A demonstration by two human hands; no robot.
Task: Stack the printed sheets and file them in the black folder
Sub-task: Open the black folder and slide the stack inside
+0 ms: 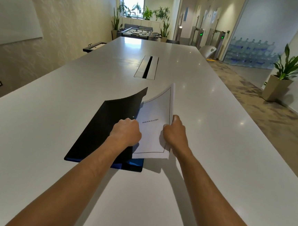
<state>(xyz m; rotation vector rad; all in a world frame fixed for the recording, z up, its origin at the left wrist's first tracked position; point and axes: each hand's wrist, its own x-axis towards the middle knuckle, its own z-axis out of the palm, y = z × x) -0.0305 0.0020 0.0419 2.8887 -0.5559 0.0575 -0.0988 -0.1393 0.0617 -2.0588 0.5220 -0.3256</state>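
Head view: the black folder [105, 130] lies open on the white table [213, 145]. The right hand [174, 131] has its fingers clamped on the printed sheets [154, 126]; the left hand [126, 130] hides its fingers, grip unclear.

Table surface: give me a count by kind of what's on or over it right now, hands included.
Black folder: 1
Stack of printed sheets: 1 (single sheets can't be counted)
Hands: 2, the left hand and the right hand
Cable hatch set in the table: 1
Total: 5
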